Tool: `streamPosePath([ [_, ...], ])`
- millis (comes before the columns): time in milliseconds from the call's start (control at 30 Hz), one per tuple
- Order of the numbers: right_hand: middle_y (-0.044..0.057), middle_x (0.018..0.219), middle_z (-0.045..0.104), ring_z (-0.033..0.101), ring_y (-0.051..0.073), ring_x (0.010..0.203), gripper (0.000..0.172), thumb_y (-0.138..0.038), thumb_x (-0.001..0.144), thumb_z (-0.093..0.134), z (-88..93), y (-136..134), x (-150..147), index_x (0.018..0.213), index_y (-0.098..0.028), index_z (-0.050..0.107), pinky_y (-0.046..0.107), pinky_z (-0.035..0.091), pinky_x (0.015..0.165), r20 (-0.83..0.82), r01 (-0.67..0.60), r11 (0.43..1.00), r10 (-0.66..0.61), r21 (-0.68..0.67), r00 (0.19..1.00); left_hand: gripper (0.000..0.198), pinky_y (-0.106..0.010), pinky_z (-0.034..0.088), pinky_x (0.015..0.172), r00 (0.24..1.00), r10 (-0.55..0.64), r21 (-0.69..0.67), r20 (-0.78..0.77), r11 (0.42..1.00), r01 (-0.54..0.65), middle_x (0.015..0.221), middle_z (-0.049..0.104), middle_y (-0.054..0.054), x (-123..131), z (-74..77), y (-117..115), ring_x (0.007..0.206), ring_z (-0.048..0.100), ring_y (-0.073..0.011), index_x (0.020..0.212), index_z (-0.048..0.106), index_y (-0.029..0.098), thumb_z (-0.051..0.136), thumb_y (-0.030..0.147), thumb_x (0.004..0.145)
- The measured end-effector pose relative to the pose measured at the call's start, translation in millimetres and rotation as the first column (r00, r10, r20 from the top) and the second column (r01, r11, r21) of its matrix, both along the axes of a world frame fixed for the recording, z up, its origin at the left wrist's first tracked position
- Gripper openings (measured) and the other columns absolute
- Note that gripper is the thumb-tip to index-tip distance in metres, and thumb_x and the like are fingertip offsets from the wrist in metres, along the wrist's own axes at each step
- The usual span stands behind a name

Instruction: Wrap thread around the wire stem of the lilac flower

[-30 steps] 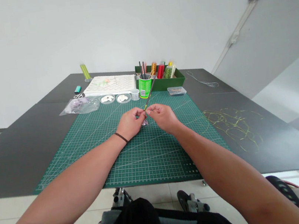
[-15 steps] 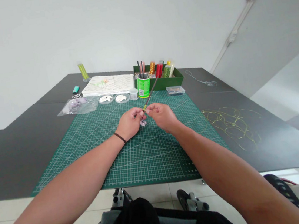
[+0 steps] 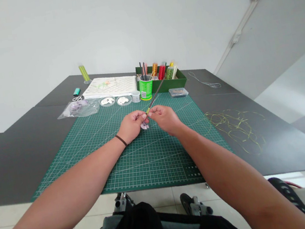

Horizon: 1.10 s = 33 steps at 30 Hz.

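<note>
Over the green cutting mat (image 3: 153, 156), my left hand (image 3: 133, 126) pinches a thin dark stick (image 3: 157, 92) close to its lower end. The stick leans up and away to the right, with a short yellow-green thread winding (image 3: 148, 110) around it near my fingers. Below my left fingertips hangs a pale purple petal-like piece (image 3: 144, 126). My right hand (image 3: 166, 118) is closed, thumb and forefinger pressed together right beside the winding; what lies between them is too small to make out.
Tangled yellow-green thread (image 3: 233, 125) lies right of the mat. Behind my hands stand a green can (image 3: 145, 89) with sticks, a green box (image 3: 180, 82) of thread spools, a flat clear case (image 3: 178, 92), small dishes (image 3: 124, 101), a white board (image 3: 119, 85) and a plastic bag (image 3: 83, 109).
The stick leans further to the right, and the purple piece has shifted slightly left and down. Both hands stay in nearly the same place.
</note>
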State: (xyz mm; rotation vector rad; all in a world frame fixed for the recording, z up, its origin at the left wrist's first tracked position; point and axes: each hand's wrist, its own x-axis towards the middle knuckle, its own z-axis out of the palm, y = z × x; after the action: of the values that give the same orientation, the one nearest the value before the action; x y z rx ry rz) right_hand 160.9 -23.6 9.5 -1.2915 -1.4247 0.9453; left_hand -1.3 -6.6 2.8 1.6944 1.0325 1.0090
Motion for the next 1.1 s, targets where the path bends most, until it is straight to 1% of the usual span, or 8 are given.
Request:
streamPosePath([
  [167, -0.009, 0.050, 0.046, 0.029, 0.006, 0.042, 0.015, -0.032, 0.075, 0.069, 3.5, -1, 6, 0.079, -0.019, 0.062, 0.023, 0.018, 0.042, -0.100, -0.105, 0.993, 0.098, -0.061, 0.990, 0.023, -0.027, 0.047, 0.065, 0.961, -0.137, -0.250, 0.239, 0.948, 0.197, 0.069, 0.069, -0.002, -3, 0.3, 4, 0.060, 0.058, -0.0116, 0.070, 0.067, 0.016, 0.073, 0.036, 0.079],
  [333, -0.008, 0.051, 0.053, 0.028, 0.005, 0.039, 0.030, -0.040, 0.071, 0.076, 7.3, -5, 13, 0.089, -0.018, 0.066, 0.022, 0.016, 0.039, -0.177, -0.301, 0.949, 0.281, -0.099, 0.943, 0.026, -0.029, 0.052, 0.072, 0.855, -0.246, -0.420, 0.456, 0.788, 0.450, 0.066, 0.068, -0.004, -10, 4.7, 3, 0.072, 0.068, -0.0158, 0.070, 0.069, 0.015, 0.087, 0.034, 0.067],
  [533, -0.003, 0.058, 0.063, 0.036, 0.005, 0.041, 0.037, -0.046, 0.065, 0.081, 9.7, -6, 10, 0.081, -0.018, 0.064, 0.021, 0.023, 0.040, -0.259, -0.350, 0.932, 0.315, -0.100, 0.913, 0.022, -0.033, 0.056, 0.083, 0.839, -0.229, -0.495, 0.494, 0.718, 0.488, 0.074, 0.072, -0.006, -13, 5.3, 2, 0.081, 0.073, -0.0188, 0.075, 0.071, 0.014, 0.086, 0.030, 0.070],
  [633, -0.002, 0.061, 0.063, 0.035, 0.005, 0.043, 0.032, -0.044, 0.068, 0.077, 6.4, -3, 10, 0.079, -0.018, 0.063, 0.021, 0.023, 0.041, -0.216, -0.279, 0.958, 0.259, -0.070, 0.942, 0.019, -0.030, 0.057, 0.078, 0.852, -0.173, -0.507, 0.493, 0.739, 0.443, 0.078, 0.073, -0.007, -9, 3.5, 3, 0.083, 0.073, -0.0189, 0.077, 0.072, 0.014, 0.083, 0.028, 0.073],
  [700, -0.006, 0.055, 0.056, 0.030, 0.005, 0.043, 0.026, -0.040, 0.071, 0.073, 2.6, 0, 11, 0.079, -0.017, 0.064, 0.022, 0.020, 0.042, -0.155, -0.189, 0.981, 0.178, -0.053, 0.972, 0.018, -0.029, 0.056, 0.074, 0.884, -0.122, -0.480, 0.451, 0.802, 0.355, 0.081, 0.074, -0.008, -6, 1.6, 4, 0.079, 0.072, -0.0170, 0.082, 0.072, 0.014, 0.080, 0.028, 0.076],
  [867, -0.008, 0.050, 0.043, 0.029, 0.008, 0.044, 0.015, -0.034, 0.077, 0.065, -2.6, 3, 8, 0.078, -0.018, 0.065, 0.025, 0.019, 0.044, -0.012, 0.004, 1.000, -0.005, -0.010, 1.000, 0.021, -0.031, 0.056, 0.075, 0.985, -0.057, -0.162, 0.162, 0.983, 0.084, 0.088, 0.077, -0.005, 1, -0.3, 0, 0.070, 0.070, -0.0140, 0.094, 0.070, 0.015, 0.077, 0.026, 0.077],
  [1000, -0.008, 0.050, 0.039, 0.030, 0.009, 0.045, 0.016, -0.035, 0.080, 0.064, -1.8, 0, 1, 0.078, -0.019, 0.065, 0.027, 0.020, 0.045, 0.091, 0.079, 0.997, -0.081, 0.027, 0.993, 0.014, -0.030, 0.054, 0.073, 0.991, 0.098, 0.079, -0.094, 0.993, -0.091, 0.082, 0.076, -0.003, 2, 6.0, -7, 0.067, 0.069, -0.0147, 0.087, 0.072, 0.018, 0.070, 0.032, 0.085],
  [1100, -0.008, 0.051, 0.040, 0.032, 0.010, 0.047, 0.018, -0.037, 0.081, 0.063, -2.8, -2, -4, 0.080, -0.019, 0.066, 0.028, 0.022, 0.046, 0.123, 0.106, 0.994, -0.110, 0.041, 0.986, 0.009, -0.028, 0.053, 0.069, 0.982, 0.126, 0.109, -0.137, 0.988, -0.112, 0.076, 0.076, 0.000, 1, 9.2, -8, 0.065, 0.068, -0.0144, 0.083, 0.072, 0.020, 0.067, 0.028, 0.086],
])
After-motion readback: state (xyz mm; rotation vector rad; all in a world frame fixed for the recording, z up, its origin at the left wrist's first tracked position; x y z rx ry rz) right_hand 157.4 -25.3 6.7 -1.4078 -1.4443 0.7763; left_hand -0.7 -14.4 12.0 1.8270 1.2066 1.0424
